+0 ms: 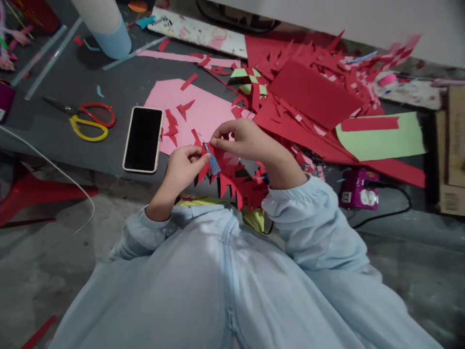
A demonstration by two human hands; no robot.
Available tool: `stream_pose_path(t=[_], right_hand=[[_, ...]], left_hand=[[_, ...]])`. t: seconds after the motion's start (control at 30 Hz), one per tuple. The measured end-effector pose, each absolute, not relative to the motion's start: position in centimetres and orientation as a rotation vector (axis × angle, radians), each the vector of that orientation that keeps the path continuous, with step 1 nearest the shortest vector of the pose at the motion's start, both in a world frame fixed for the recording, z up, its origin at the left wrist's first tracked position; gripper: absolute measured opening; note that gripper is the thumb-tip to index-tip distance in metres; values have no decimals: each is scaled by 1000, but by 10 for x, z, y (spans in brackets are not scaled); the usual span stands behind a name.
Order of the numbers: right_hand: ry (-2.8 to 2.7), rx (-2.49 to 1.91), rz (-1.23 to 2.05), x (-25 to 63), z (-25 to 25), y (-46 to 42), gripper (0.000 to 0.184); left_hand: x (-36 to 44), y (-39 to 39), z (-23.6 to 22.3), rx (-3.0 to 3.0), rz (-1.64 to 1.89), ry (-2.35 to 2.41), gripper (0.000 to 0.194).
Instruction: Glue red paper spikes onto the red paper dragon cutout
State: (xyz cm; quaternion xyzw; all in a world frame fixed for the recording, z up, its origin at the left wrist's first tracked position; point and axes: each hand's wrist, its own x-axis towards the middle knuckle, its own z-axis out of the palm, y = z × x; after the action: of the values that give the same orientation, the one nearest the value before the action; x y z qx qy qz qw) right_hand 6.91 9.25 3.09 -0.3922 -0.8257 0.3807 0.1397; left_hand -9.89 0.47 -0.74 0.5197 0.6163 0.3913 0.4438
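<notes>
Near the table's front edge, my left hand (187, 165) is closed in a pinch on a red paper cutout (232, 177) with jagged, fringed edges. The cutout hangs down toward my lap. A blue tassel (213, 165) lies against the paper by my left thumb, with its thin cord loop above. Just right of the cord, my right hand (241, 139) has thumb and forefinger pressed together at the paper's top. Whether those fingertips hold the cord or the paper is hidden. Under and behind both hands lies a pink paper sheet (203, 104) with red scraps.
To the left lie a phone (143, 139) and scissors (92, 121) with red and yellow handles. A white-and-blue cup (109, 34) stands farther back. Red paper (314, 92) and a light green sheet (385, 140) are piled right, behind a purple box (359, 189) with a black cable.
</notes>
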Motion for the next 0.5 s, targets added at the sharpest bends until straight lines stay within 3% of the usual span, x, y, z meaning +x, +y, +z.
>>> stream_pose_path(t=[0.33,0.5], right_hand=[[-2027,-1566,550,88,36,117,10],[-1992,-1797,438,100,36,126,7]], left_hand=[[-106,6,-10,1214,972,1517,20],[-106,5,-8,1221,976,1529,23]])
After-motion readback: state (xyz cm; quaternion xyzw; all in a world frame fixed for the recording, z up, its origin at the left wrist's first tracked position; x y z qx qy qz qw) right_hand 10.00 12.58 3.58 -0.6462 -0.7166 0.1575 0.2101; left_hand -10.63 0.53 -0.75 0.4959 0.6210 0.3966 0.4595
